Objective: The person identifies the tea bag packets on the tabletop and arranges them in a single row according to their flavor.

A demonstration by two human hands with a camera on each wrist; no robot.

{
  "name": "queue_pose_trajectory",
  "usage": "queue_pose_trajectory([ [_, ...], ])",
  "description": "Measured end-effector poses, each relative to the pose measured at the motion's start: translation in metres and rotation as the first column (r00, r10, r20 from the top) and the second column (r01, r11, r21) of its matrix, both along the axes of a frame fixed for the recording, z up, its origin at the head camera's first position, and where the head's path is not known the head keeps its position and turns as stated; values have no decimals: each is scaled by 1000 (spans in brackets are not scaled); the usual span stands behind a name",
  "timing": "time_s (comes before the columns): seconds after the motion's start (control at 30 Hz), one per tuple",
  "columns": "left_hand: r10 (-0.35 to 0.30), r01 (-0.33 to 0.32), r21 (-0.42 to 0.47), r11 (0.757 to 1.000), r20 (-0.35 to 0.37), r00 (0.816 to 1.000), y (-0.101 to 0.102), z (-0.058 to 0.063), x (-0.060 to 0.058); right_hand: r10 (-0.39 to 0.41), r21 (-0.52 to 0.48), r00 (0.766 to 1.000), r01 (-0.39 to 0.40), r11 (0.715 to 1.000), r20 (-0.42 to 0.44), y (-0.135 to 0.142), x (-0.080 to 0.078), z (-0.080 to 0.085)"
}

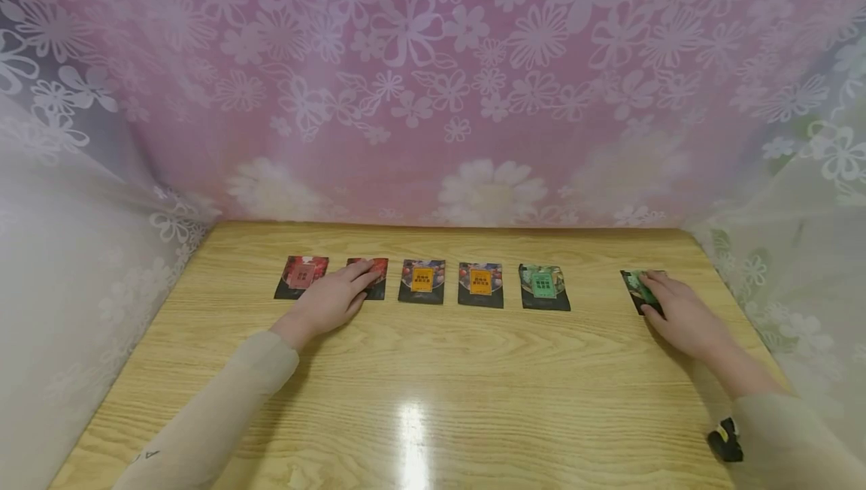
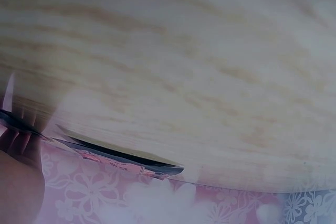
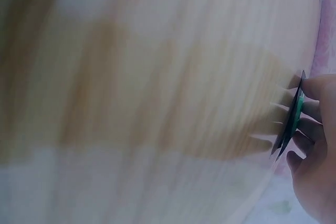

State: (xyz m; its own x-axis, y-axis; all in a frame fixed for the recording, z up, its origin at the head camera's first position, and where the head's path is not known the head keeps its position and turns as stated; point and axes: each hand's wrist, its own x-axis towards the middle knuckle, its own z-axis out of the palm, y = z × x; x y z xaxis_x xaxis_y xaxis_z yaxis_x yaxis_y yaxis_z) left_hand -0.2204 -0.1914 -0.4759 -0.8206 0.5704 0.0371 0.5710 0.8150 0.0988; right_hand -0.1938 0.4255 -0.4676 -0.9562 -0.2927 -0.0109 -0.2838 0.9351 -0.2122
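A red-and-black food packet lies under my left hand, whose outstretched fingers rest across it. To its left is another red packet, partly overlapped by that hand in the head view. Far to the right, my right hand touches a green-and-black packet, its fingers spread over the right half and the thumb near the lower edge. In the right wrist view this packet shows edge-on beneath the fingers. Between the hands lie two orange-labelled packets and a second green packet.
The packets form a row near the far edge of the wood-grain table. A pink flowered curtain hangs behind it, with pale sheets at both sides. A small black object shows at the right sleeve.
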Motion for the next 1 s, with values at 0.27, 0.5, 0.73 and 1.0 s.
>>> queue_pose_trajectory([
  [0.27, -2, 2, 3, 1000, 9, 1000, 1, 3, 0, 33, -3, 999, -33, 999, -17, -23, -1, 0],
  [0.5, -4, 4, 3, 1000, 4, 1000, 1, 1, -1, 47, -3, 999, -47, 999, -14, -41, 0, 3],
  [0.73, 3, -3, 2, 1000, 3, 1000, 1, -1, 0, 54, 3, 998, -54, 999, -12, -55, -1, 1],
  [1.0, 10, -10, 5, 1000, -2, 1000, 1, -1, 1, 34, -22, 999, -34, 999, 7, -63, -3, 0],
])
